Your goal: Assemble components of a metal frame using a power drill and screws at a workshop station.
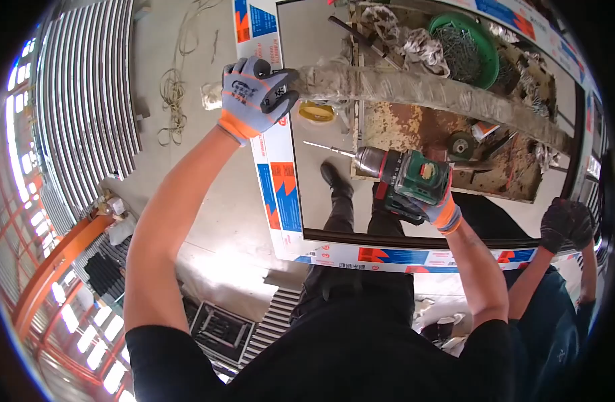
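A large rectangular frame, wrapped in white film with blue and orange print, lies before me. My left hand, in a grey glove with an orange cuff, curls its fingers over the frame's left side, where a film-wrapped bar crosses beneath. In my right hand, also gloved, is a green and black cordless drill, held over the frame's opening near the lower side. Its long thin bit points left, apart from the frame. The drill's body hides part of my right fingers.
Through the opening show a worn workbench, a green bowl of screws and a tape roll. A co-worker's dark-gloved hands rest at the frame's right corner. Metal profiles are stacked left; cord lies on the floor.
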A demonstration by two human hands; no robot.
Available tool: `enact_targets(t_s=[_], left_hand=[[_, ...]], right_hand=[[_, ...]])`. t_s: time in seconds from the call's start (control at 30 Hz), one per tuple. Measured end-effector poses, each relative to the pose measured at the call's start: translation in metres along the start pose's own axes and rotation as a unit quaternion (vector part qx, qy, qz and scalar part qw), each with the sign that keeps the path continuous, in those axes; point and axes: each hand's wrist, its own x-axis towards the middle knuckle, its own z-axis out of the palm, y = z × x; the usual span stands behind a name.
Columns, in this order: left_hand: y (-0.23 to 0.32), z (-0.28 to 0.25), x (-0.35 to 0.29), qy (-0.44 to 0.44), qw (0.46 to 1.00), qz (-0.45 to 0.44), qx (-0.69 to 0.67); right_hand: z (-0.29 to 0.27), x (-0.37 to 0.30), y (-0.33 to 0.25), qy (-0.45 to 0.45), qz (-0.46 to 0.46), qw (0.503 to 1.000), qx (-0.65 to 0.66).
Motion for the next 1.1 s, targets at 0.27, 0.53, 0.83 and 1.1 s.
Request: enact_targets(t_s=[0.27, 0.53, 0.83, 1.1], left_hand=[[-0.014, 0.012, 0.008, -0.002, 0.991, 0.13, -0.013], [-0.016, 0.016, 0.013, 0.015, 0.989, 0.142, -0.03], [-0.016, 0.013, 0.01, -0.021, 0.989, 0.144, -0.02], [-0.019, 0.019, 0.009, -0.007, 0.989, 0.144, -0.036]], right_hand=[[0.01, 0.017, 0.039, -0.059, 0.069, 0.993, 0.069], [0.02, 0.04, 0.054, -0.082, 0.079, 0.966, 0.233], [0.022, 0.056, 0.06, -0.093, -0.024, 0.989, 0.113], [0.014, 0.062, 0.07, -0.15, -0.08, 0.985, 0.037]])
